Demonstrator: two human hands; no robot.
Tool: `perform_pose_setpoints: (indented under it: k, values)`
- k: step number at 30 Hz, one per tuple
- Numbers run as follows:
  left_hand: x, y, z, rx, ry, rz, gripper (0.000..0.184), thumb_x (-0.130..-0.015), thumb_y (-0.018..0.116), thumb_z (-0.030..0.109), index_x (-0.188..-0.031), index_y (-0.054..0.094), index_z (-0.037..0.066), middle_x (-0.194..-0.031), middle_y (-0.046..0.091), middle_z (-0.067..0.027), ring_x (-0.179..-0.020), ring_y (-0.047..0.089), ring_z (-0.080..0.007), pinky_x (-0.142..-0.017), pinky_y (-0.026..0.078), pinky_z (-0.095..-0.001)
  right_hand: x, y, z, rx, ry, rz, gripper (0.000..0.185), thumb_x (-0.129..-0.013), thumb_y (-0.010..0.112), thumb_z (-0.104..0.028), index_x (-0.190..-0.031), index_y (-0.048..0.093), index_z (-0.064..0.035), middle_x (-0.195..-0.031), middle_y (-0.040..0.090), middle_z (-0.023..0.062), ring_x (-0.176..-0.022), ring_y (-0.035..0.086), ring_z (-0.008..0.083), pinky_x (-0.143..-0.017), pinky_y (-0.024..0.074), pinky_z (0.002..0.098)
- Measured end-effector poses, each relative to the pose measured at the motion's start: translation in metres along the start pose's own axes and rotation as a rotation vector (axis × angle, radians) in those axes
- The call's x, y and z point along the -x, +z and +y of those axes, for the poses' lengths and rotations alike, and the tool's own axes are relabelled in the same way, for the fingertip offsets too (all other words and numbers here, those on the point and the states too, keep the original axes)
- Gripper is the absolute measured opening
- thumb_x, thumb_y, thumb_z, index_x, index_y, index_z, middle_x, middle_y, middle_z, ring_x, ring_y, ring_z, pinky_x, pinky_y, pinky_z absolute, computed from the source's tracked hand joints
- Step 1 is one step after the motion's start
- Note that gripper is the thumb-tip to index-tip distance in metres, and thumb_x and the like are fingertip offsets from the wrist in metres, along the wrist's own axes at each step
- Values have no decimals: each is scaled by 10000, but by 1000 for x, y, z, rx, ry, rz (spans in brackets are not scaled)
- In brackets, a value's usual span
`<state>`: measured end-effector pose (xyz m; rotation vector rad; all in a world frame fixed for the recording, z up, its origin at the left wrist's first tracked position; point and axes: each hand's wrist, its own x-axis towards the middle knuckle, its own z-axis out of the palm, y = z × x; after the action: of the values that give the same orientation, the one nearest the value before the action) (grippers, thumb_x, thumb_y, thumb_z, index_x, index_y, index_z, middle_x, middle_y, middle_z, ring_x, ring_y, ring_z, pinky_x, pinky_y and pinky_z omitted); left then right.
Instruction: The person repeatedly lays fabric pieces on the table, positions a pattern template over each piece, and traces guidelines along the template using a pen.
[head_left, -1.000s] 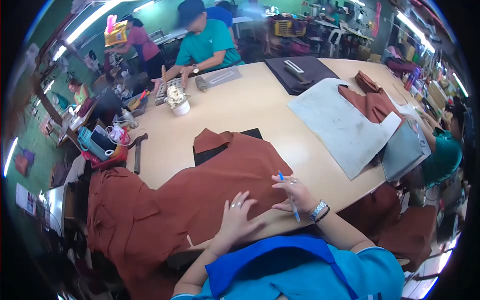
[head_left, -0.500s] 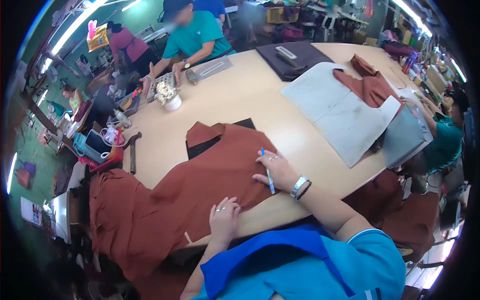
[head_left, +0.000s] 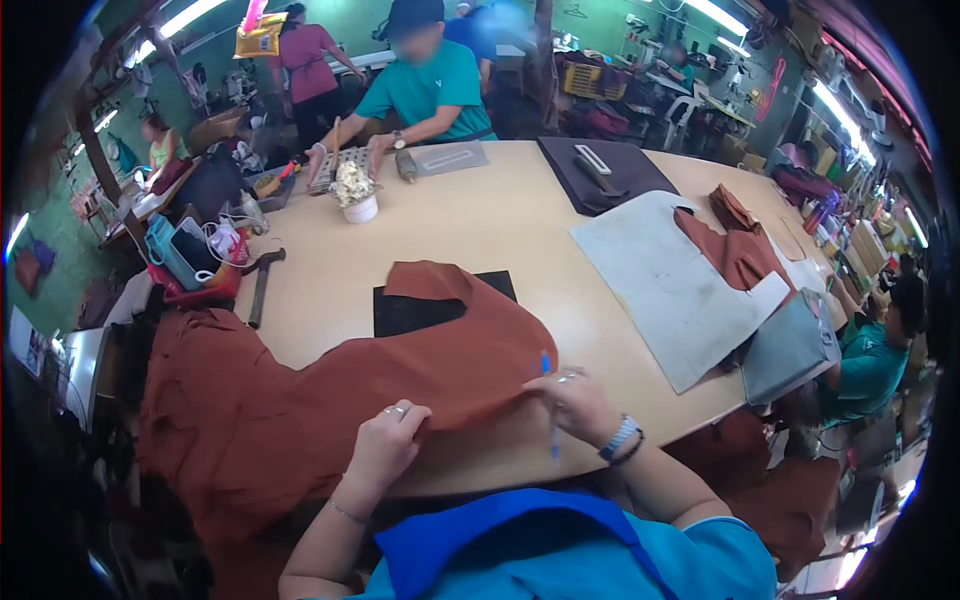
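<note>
A large reddish-brown piece of leather or cloth (head_left: 400,350) spreads over the near side of the table and hangs off its left edge. My left hand (head_left: 388,440) is closed on its near edge. My right hand (head_left: 575,402) pinches the near right corner and also keeps a blue-and-white pen (head_left: 546,366) between its fingers. Between the two hands the edge looks slightly lifted. A black flat board (head_left: 395,316) lies partly under the brown piece.
A hammer (head_left: 262,285) lies by a red basket (head_left: 200,290) at left. A white pot (head_left: 360,210) stands farther back, near a co-worker in green (head_left: 430,95). Grey pattern sheets (head_left: 660,290) lie at right. Another hammer (head_left: 600,178) rests on a dark folded sheet (head_left: 640,170).
Both hands have gone from lying on the brown piece to gripping its near edge. The pen remains in my right hand. The camera view has shifted.
</note>
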<state>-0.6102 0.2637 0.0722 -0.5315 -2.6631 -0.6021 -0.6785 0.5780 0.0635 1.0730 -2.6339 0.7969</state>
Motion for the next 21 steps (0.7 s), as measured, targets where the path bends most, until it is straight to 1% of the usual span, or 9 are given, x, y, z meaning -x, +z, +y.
perform_pose_setpoints:
  k: [2, 4, 6, 9, 10, 12, 14, 17, 21]
  values:
    - [2, -21, -5, -43, -31, 10, 146, -799, 672, 70, -917, 597, 111, -857, 652, -67, -757, 669, -260, -615, 548, -367, -5, -13, -3, -75, 8, 114, 283, -828, 669, -153, -1106, 619, -131, -972, 687, 79, -954, 654, 241, -886, 498, 423]
    - [-5, -35, 3, 46, -76, 59, 148, -788, 675, 62, -915, 614, 107, -841, 645, -75, -750, 662, -275, -627, 540, -375, -13, -32, -16, -95, -23, 250, 307, -823, 693, -188, -1112, 612, -128, -1007, 682, 75, -961, 648, 251, -854, 507, 403]
    - [-15, -41, 22, 107, -82, 72, 149, -784, 675, 65, -919, 623, 104, -830, 640, -81, -747, 658, -286, -631, 536, -382, -33, -43, -58, -110, -166, 274, 332, -828, 699, -236, -1124, 604, -120, -1045, 674, 69, -967, 645, 254, -854, 503, 407]
    - [-35, -36, 54, 112, -48, 28, 145, -792, 668, 83, -930, 627, 103, -826, 637, -84, -750, 657, -295, -626, 535, -388, -46, -22, -92, -10, -261, 197, 391, -774, 718, -140, -1147, 602, -129, -1054, 685, 59, -949, 664, 253, -861, 509, 420]
    - [-38, -34, 59, 95, -51, -5, 142, -796, 664, 87, -933, 629, 104, -830, 639, -85, -752, 658, -298, -626, 535, -389, -46, -8, -84, 54, -277, 198, 300, -818, 650, -170, -1110, 611, -107, -1041, 678, 49, -943, 653, 230, -845, 506, 405]
    - [-37, -38, 57, 50, -39, -56, 158, -804, 635, 85, -959, 618, 113, -848, 628, -79, -754, 659, -284, -617, 536, -403, -41, -11, -68, 53, -211, 174, 272, -797, 644, -134, -1068, 628, -104, -974, 691, 50, -883, 665, 233, -816, 515, 393]
    - [-29, -52, 48, -11, -93, -86, 186, -785, 626, 60, -962, 619, 115, -874, 627, -76, -781, 657, -284, -644, 535, -406, -35, -28, -51, 69, -172, 226, 223, -771, 651, -64, -990, 655, -102, -863, 702, 63, -772, 676, 247, -738, 537, 366]
    - [-13, -71, 29, -54, -188, -88, 248, -742, 603, -2, -956, 639, 119, -900, 634, -70, -826, 653, -286, -705, 532, -396, -23, -61, -36, 84, -172, 238, 277, -749, 652, 12, -1004, 655, -98, -882, 703, 74, -787, 682, 262, -707, 549, 350]
    - [-14, -119, 26, -53, -274, 50, 229, -760, 583, -24, -942, 673, 82, -873, 667, -109, -825, 659, -298, -711, 532, -389, -17, -121, -43, -126, -133, 214, 314, -755, 624, 77, -1020, 678, -82, -912, 712, 95, -840, 697, 262, -713, 553, 336]
